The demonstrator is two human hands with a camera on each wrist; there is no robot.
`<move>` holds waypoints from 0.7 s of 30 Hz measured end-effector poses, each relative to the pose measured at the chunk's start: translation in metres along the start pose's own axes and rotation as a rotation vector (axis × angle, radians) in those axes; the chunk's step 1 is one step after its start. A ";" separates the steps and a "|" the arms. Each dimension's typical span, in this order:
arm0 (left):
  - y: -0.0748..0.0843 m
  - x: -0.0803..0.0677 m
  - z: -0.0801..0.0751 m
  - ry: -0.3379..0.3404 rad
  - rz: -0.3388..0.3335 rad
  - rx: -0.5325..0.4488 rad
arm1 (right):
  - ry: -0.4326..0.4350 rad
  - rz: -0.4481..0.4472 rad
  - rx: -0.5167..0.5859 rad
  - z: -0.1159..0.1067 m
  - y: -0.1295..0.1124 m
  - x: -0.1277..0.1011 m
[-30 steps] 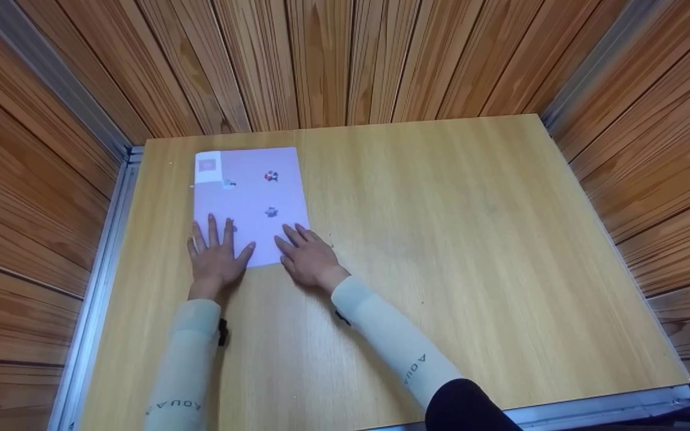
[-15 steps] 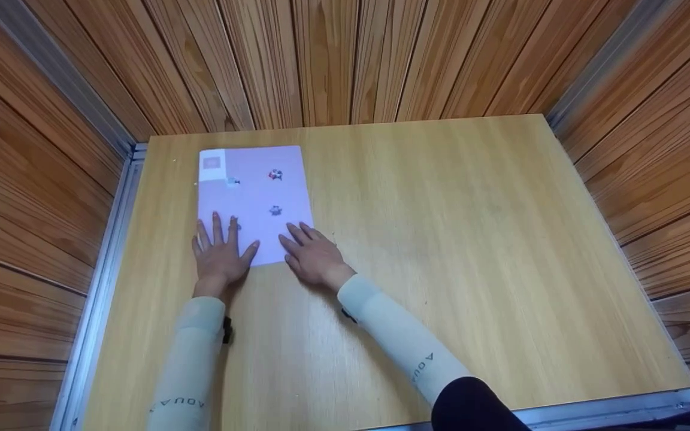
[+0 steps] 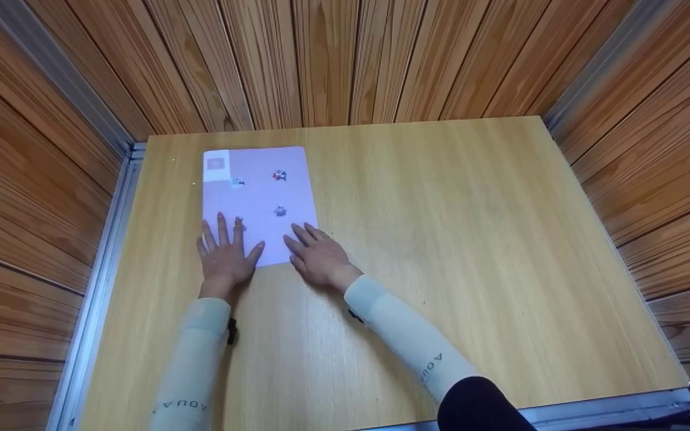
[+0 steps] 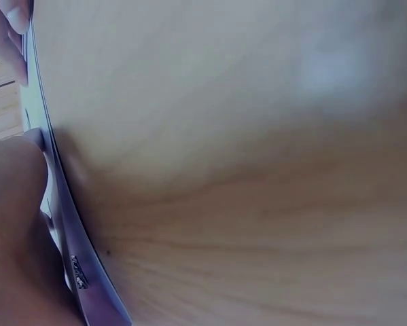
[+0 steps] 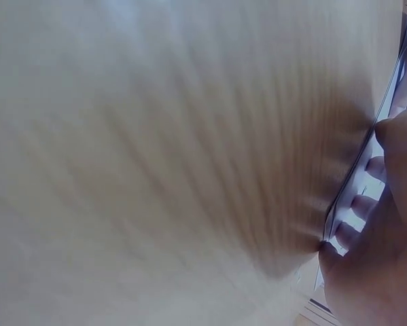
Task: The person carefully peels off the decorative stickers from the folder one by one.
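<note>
Wood table (image 3: 441, 239), both hands flat on booklet (image 3: 255, 197)

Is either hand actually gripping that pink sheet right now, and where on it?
Neither grips it. The left hand and right hand lie flat, fingers straight, pressing the near corners of the pink sheet against the table.
</note>
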State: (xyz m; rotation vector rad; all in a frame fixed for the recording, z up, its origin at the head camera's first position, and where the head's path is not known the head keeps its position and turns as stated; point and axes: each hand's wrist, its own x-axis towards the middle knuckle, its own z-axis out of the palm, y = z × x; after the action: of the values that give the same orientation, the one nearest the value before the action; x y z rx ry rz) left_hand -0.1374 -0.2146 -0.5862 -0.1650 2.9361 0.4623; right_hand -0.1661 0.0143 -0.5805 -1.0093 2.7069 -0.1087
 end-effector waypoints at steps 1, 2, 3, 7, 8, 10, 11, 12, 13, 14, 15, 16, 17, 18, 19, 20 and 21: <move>0.001 0.000 0.000 0.000 -0.002 0.004 | 0.001 0.000 0.001 0.000 0.001 -0.001; 0.002 -0.001 0.001 0.000 -0.002 0.008 | 0.000 0.000 0.001 0.000 0.002 -0.001; 0.003 -0.001 0.001 0.002 -0.005 0.013 | 0.000 0.000 0.007 0.000 0.002 -0.002; 0.008 -0.001 0.003 0.001 -0.014 0.023 | 0.001 -0.001 0.030 0.001 0.006 -0.005; 0.009 -0.001 0.003 0.001 -0.014 0.023 | 0.001 -0.001 0.034 0.001 0.007 -0.006; 0.012 -0.001 0.004 -0.001 -0.011 0.032 | 0.008 -0.005 0.028 0.000 0.008 -0.008; 0.013 -0.002 0.004 -0.002 -0.010 0.034 | 0.011 -0.007 0.023 0.000 0.009 -0.009; 0.014 -0.002 0.004 -0.003 -0.007 0.034 | 0.014 -0.008 0.017 0.000 0.010 -0.010; 0.016 -0.002 0.004 -0.003 -0.005 0.032 | 0.018 -0.009 0.011 0.001 0.011 -0.011; 0.017 -0.003 0.005 -0.004 -0.004 0.033 | 0.018 -0.011 0.009 0.001 0.012 -0.012; 0.018 -0.003 0.006 -0.003 -0.002 0.031 | 0.021 -0.012 0.008 0.001 0.013 -0.013; 0.019 -0.004 0.006 -0.005 -0.003 0.027 | 0.020 -0.013 0.010 0.001 0.015 -0.014; 0.020 -0.004 0.007 -0.008 -0.004 0.023 | 0.018 -0.014 0.015 0.002 0.016 -0.015; 0.021 -0.004 0.008 -0.010 -0.005 0.024 | 0.019 -0.017 0.020 0.002 0.017 -0.016; 0.022 -0.004 0.008 -0.015 -0.008 0.025 | 0.018 -0.018 0.026 0.003 0.018 -0.017; 0.024 -0.004 0.008 -0.020 -0.011 0.030 | 0.017 -0.021 0.034 0.002 0.019 -0.019; 0.025 -0.005 0.008 -0.025 -0.010 0.031 | 0.016 -0.022 0.039 0.002 0.020 -0.020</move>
State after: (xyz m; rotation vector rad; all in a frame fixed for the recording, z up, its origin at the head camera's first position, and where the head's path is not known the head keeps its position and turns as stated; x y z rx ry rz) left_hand -0.1351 -0.1876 -0.5855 -0.1687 2.9154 0.4135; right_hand -0.1637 0.0423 -0.5819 -1.0315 2.6978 -0.1744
